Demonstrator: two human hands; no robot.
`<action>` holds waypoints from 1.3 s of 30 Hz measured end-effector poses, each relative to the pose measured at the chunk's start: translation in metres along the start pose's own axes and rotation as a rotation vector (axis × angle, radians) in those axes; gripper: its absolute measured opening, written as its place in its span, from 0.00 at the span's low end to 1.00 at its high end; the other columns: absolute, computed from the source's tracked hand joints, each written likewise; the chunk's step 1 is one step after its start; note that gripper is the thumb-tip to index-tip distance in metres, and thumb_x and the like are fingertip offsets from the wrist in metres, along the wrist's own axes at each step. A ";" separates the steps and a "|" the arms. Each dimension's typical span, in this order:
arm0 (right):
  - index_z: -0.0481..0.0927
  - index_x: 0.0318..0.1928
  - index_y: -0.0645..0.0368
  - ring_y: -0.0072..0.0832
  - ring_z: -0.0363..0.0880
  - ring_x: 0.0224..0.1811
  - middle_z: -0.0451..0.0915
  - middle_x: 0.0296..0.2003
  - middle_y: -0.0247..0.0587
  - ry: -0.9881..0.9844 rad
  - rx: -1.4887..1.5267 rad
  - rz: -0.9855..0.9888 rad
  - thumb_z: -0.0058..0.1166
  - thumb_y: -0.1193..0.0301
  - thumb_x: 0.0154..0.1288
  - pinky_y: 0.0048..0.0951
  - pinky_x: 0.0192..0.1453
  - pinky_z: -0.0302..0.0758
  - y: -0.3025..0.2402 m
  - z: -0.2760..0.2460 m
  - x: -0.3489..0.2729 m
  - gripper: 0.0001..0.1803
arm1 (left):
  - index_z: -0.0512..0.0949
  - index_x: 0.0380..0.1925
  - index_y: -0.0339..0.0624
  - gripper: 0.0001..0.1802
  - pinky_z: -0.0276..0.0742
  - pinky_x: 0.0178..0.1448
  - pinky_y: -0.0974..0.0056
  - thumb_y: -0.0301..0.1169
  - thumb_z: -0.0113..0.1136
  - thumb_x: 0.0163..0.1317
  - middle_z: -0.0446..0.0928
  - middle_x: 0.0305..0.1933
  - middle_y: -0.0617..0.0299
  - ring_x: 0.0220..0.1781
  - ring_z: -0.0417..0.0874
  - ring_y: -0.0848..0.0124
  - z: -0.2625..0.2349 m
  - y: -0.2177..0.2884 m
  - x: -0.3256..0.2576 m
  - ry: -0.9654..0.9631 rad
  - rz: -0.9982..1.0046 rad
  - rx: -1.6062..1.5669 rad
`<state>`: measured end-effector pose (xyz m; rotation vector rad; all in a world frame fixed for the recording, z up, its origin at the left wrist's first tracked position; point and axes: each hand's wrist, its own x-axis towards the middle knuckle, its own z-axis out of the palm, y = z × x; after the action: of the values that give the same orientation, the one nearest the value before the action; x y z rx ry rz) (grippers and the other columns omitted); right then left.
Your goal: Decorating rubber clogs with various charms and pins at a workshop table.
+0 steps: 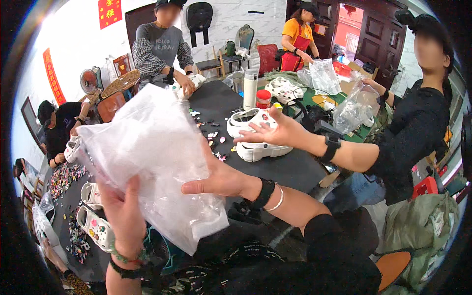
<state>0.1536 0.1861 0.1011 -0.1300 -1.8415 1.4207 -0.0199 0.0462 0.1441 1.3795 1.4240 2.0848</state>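
A frosted, see-through plastic bag [152, 132] hangs crumpled in front of me, above the dark table. My left hand [122, 211] is closed on its lower left side, with the thumb in front and the fingers mostly hidden. Along the bag's right edge, my right hand [219, 174] has its thumb over the front and its fingers partly behind the plastic. Beyond my right hand, white clogs [263, 150] with charms are stacked on the table. Another decorated white clog [96, 227] lies beside my left wrist, next to a second one [91, 195].
A co-worker's open hand [275, 132] reaches in from the right, above the stacked clogs. Small colourful charms [66, 179] cover the table's left side. A white bottle [250, 89] and a red-lidded jar [263, 99] stand farther back. Several other people work around the table.
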 end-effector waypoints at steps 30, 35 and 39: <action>0.68 0.58 0.57 0.42 0.78 0.55 0.74 0.57 0.46 0.590 0.596 0.241 0.47 0.60 0.76 0.37 0.52 0.77 0.004 -0.144 -0.078 0.18 | 0.73 0.58 0.35 0.18 0.75 0.58 0.65 0.29 0.55 0.72 0.79 0.51 0.57 0.53 0.80 0.69 -0.102 0.002 -0.119 -0.344 -0.425 0.341; 0.72 0.57 0.56 0.29 0.80 0.51 0.76 0.51 0.36 0.414 0.288 0.331 0.50 0.69 0.73 0.29 0.51 0.75 0.008 -0.131 -0.069 0.14 | 0.73 0.57 0.35 0.18 0.75 0.53 0.66 0.33 0.56 0.72 0.79 0.48 0.57 0.49 0.80 0.69 -0.103 -0.007 -0.129 -0.379 -0.540 0.456; 0.74 0.54 0.61 0.24 0.81 0.48 0.78 0.48 0.35 0.313 0.130 0.366 0.51 0.71 0.72 0.25 0.49 0.76 0.021 -0.135 -0.061 0.14 | 0.69 0.60 0.31 0.22 0.75 0.58 0.63 0.28 0.55 0.68 0.78 0.52 0.52 0.53 0.79 0.67 -0.107 -0.034 -0.136 -0.264 -0.608 0.373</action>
<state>0.2726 0.2673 0.0597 -0.6139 -1.5131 1.6550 -0.0460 -0.0885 0.0340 1.0886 1.8745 1.2591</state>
